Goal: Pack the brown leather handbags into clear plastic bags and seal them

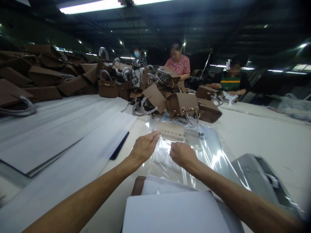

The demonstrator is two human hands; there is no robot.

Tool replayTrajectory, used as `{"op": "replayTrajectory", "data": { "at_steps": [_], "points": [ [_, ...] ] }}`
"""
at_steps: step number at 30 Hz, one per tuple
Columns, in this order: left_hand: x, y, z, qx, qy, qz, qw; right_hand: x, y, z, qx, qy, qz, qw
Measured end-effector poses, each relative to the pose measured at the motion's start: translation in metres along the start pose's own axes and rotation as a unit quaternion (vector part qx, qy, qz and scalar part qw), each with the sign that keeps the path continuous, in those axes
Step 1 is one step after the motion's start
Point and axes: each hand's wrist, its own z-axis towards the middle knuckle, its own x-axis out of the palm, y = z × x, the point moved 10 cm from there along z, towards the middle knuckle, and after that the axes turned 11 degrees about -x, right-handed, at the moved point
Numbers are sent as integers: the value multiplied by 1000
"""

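A clear plastic bag (161,161) lies on the white table in front of me, shiny with reflected light. Near its far end is a brown patch with dark print (173,131). My left hand (144,147) is closed at the bag's left side, thumb and forefinger pinched together by the print. Curled into a fist, my right hand (182,153) grips the bag a little nearer to me. Closest to me lies a white board (172,212), over a white sheet (165,186) and a brown piece (138,185) that is mostly covered.
Brown handbags (183,105) with wrapped handles are piled beyond the bag, with more handbags (46,76) at left. White sheets (60,136) and a dark blue flat object (120,145) lie left. A grey tape dispenser-like object (257,174) stands right. Several people (178,63) are across the table.
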Motion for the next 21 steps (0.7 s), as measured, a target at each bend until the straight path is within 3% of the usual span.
{"op": "replayTrajectory", "data": {
  "at_steps": [4, 7, 10, 14, 17, 19, 21],
  "points": [
    [-6, 14, -3, 8, 3, -48, 999, -12, -66, -18, 48, -52, -19, 997],
    [-5, 27, -8, -3, 3, -48, 999, 1, -115, -37, 85, -53, 29, 995],
    [2, 30, -16, 6, 10, -18, 1000, 12, -145, -52, 116, -89, 124, 982],
    [10, 34, -22, 14, 25, -7, 1000, 9, -157, -76, 140, -191, 214, 948],
    [14, 55, -20, -27, 53, -82, 995, -3, -149, -104, 114, -263, 142, 947],
    [20, 71, -21, -54, 81, -145, 985, -6, -139, -121, 79, -280, 56, 955],
    [27, 82, -24, -67, 107, -170, 977, 6, -141, -132, 93, -257, 63, 960]
  ]
}}
